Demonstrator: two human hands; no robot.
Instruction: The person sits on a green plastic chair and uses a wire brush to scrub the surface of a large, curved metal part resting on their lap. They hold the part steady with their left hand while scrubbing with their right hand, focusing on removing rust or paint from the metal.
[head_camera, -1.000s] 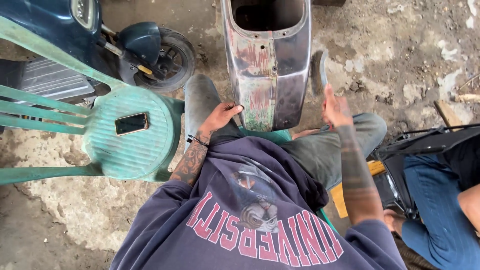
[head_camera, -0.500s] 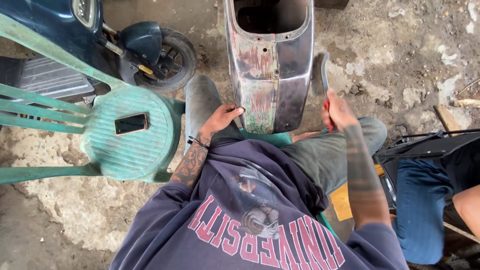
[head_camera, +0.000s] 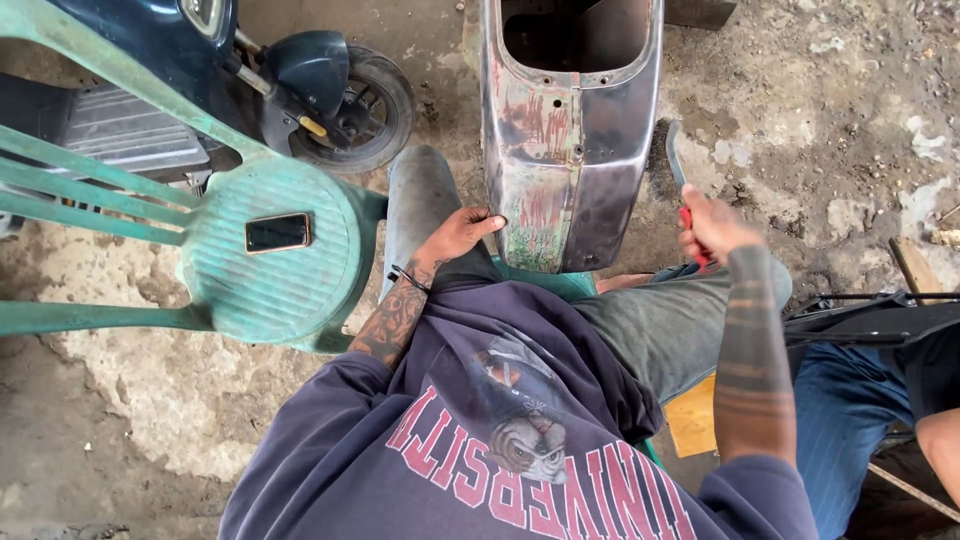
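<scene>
Rusty grey metal scooter body panel (head_camera: 570, 130) stands between your knees. Your left hand (head_camera: 462, 235) rests loosely spread against its lower edge. Your right hand (head_camera: 712, 225) is clenched around a red-handled wire brush (head_camera: 675, 170) just beside the panel.

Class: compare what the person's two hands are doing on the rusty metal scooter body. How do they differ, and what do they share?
The left hand rests open, empty, on the rusty scooter body at its near left edge; the right hand is closed around a red-handled wire brush. The left hand touches the metal directly, while the right hand reaches the body's right side only through the brush. Both are bare.
</scene>
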